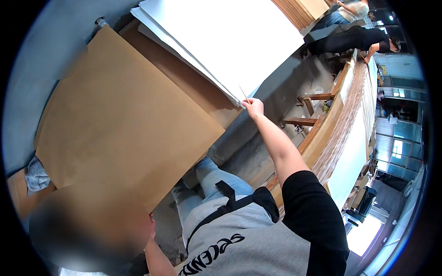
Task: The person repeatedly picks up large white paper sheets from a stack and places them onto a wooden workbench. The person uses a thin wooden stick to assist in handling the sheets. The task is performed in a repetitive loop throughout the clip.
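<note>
My right arm reaches forward, and my right hand (254, 108) is closed in a pinch around a thin tan stick (244, 93). The stick's tip lies over the near corner of a stack of white sheets (230, 41). A large brown sheet (129, 110) spreads across the left side, next to that stack. My left hand (151, 226) is at the near edge of the brown sheet and appears to grip it. Most of its fingers are hidden by the sheet and a blurred patch.
More brown board (179, 60) lies beneath the white stack. On the right runs a long wooden bench (340, 99) with layered sheets (352, 138). A person in black (345, 41) bends over its far end; another person (352, 11) is behind. A grey cloth (37, 175) lies at far left.
</note>
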